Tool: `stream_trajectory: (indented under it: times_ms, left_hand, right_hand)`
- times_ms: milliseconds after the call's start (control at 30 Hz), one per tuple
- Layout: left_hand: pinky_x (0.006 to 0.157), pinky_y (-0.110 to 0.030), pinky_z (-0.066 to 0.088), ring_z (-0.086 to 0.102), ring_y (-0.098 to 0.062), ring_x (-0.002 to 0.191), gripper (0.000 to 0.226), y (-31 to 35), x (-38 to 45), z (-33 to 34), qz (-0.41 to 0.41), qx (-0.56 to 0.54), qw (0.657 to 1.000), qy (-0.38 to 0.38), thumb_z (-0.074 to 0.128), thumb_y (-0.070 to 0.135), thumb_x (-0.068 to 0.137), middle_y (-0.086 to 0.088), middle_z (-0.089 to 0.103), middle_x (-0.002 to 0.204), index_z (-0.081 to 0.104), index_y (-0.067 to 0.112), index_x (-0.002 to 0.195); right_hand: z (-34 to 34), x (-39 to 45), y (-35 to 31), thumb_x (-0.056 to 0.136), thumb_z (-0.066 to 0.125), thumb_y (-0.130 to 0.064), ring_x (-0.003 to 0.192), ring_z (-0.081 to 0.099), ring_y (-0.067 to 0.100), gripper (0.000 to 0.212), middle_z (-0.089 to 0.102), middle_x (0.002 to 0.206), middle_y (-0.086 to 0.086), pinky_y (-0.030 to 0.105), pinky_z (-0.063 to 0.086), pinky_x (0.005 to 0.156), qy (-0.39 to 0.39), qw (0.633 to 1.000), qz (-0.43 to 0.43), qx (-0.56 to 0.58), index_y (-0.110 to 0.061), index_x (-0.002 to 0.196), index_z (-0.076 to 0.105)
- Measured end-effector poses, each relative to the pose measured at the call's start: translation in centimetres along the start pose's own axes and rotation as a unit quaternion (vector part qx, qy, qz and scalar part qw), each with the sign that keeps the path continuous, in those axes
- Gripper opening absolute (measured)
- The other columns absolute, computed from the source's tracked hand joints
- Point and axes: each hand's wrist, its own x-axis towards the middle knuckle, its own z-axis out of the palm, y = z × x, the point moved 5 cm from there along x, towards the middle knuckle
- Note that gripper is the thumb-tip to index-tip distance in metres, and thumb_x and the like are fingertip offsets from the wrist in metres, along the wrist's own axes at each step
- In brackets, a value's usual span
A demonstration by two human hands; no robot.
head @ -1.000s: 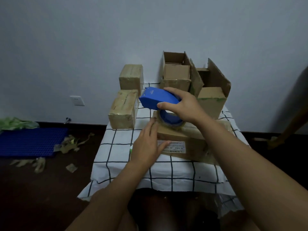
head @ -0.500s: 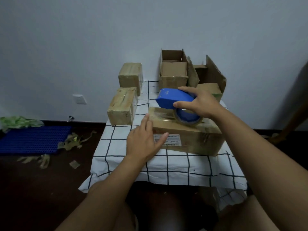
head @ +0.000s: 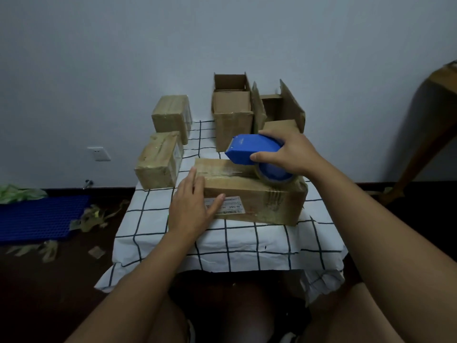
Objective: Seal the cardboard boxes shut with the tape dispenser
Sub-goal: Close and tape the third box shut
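While left hand is pressing flat, fingers straight, on the front box, right hand is gripping the tape dispenser on its top.

Looks like a plain room in a home, used for packing. Bare pale wall with a white socket. Small table under a white checked cloth, piled with cardboard boxes. Dark floor with tape scraps and a blue mat.

A blue tape dispenser, brown cardboard boxes, a white black-checked cloth on the desk, a blue mat at left.
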Motion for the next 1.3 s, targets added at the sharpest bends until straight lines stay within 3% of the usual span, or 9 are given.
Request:
stream_trajectory:
  times_ms: [233, 400, 500, 633, 933, 1033, 1100, 1200, 1300]
  left_hand:
    - [0.099, -0.042, 0.047, 0.053, -0.033, 0.123, 0.063, -0.4, 0.0, 0.0, 0.037, -0.044, 0.997, 0.055, 0.065, 0.047, 0.087, -0.019, 0.056, 0.132, 0.058, -0.003, 0.124]
    - [0.100, -0.041, 0.046, 0.053, -0.033, 0.124, 0.069, -0.8, -0.2, 0.3, 0.029, -0.053, 0.997, 0.055, 0.055, 0.055, 0.088, -0.020, 0.056, 0.135, 0.057, -0.003, 0.126]
    - [0.095, -0.042, 0.051, 0.056, -0.031, 0.121, 0.066, -0.8, -0.2, 0.2, 0.031, -0.042, 0.997, 0.063, 0.056, 0.055, 0.088, -0.018, 0.058, 0.132, 0.059, -0.001, 0.123]
    - [0.095, -0.043, 0.050, 0.059, -0.028, 0.116, 0.065, -0.8, 0.0, -0.1, 0.031, 0.010, 0.997, 0.063, 0.059, 0.059, 0.087, -0.014, 0.062, 0.127, 0.062, 0.003, 0.120]
    - [0.101, -0.046, 0.040, 0.057, -0.028, 0.114, 0.060, 0.1, -0.1, -0.4, 0.021, 0.079, 0.995, 0.062, 0.057, 0.055, 0.088, -0.012, 0.060, 0.127, 0.057, 0.005, 0.120]
    - [0.107, -0.049, 0.035, 0.050, -0.032, 0.122, 0.072, 0.6, -0.2, -0.3, 0.010, 0.091, 0.995, 0.050, 0.044, 0.063, 0.085, -0.014, 0.056, 0.132, 0.055, 0.003, 0.125]
    - [0.114, -0.051, 0.026, 0.041, -0.035, 0.131, 0.086, 0.8, -0.3, -0.3, -0.014, 0.107, 0.994, 0.035, 0.037, 0.070, 0.082, -0.015, 0.051, 0.139, 0.050, 0.001, 0.132]
    - [0.119, -0.049, 0.009, 0.021, -0.036, 0.143, 0.103, 2.2, -0.5, -0.3, -0.041, 0.121, 0.992, 0.010, 0.029, 0.080, 0.081, -0.018, 0.033, 0.153, 0.034, 0.001, 0.146]
    - [0.116, -0.051, 0.016, 0.024, -0.035, 0.142, 0.095, 6.2, -0.7, -0.3, 0.010, 0.102, 0.995, 0.016, 0.030, 0.077, 0.082, -0.018, 0.031, 0.153, 0.033, 0.006, 0.146]
  right_hand:
    - [4.4, 3.0, -4.5, 0.077, 0.069, -0.069, 0.112, 0.054, 0.016, 0.078, 0.058, 0.137, -0.003, 0.034, 0.041, 0.084, 0.011, 0.999, -0.025, -0.032, -0.035, 0.144, 0.050]
    - [8.6, 4.4, -8.6, 0.078, 0.074, -0.062, 0.116, 0.056, 0.018, 0.076, 0.060, 0.135, -0.001, 0.036, 0.045, 0.096, 0.034, 0.997, -0.031, 0.070, -0.029, 0.143, 0.053]
    - [9.5, 4.5, -9.0, 0.077, 0.075, -0.062, 0.114, 0.056, 0.018, 0.076, 0.060, 0.133, 0.000, 0.033, 0.044, 0.093, 0.040, 0.994, -0.023, 0.101, -0.029, 0.143, 0.054]
    - [7.7, 3.2, -6.8, 0.072, 0.070, -0.069, 0.119, 0.055, 0.016, 0.085, 0.057, 0.140, -0.002, 0.034, 0.044, 0.098, 0.036, 0.994, -0.006, 0.104, -0.032, 0.145, 0.052]
    - [-1.2, -1.3, 1.2, 0.080, 0.072, -0.062, 0.108, 0.053, 0.014, 0.073, 0.057, 0.133, -0.007, 0.027, 0.041, 0.085, 0.045, 0.998, 0.036, 0.019, -0.034, 0.145, 0.051]
    - [-4.3, -2.8, 2.7, 0.082, 0.070, -0.063, 0.099, 0.052, 0.017, 0.071, 0.060, 0.120, -0.001, 0.027, 0.039, 0.076, 0.072, 0.996, 0.032, -0.042, -0.036, 0.144, 0.050]
    - [-5.9, -3.6, 3.4, 0.080, 0.068, -0.066, 0.102, 0.054, 0.023, 0.076, 0.059, 0.115, 0.005, 0.033, 0.042, 0.081, 0.095, 0.990, 0.041, -0.099, -0.036, 0.146, 0.047]
    - [-7.7, -5.2, 4.8, 0.079, 0.071, -0.065, 0.105, 0.057, 0.025, 0.079, 0.061, 0.117, 0.008, 0.035, 0.044, 0.087, 0.143, 0.986, 0.062, -0.062, -0.032, 0.146, 0.049]
    - [-8.0, -6.5, 5.4, 0.077, 0.071, -0.066, 0.100, 0.054, 0.019, 0.078, 0.061, 0.117, 0.004, 0.032, 0.041, 0.085, 0.168, 0.983, 0.063, -0.026, -0.031, 0.144, 0.051]
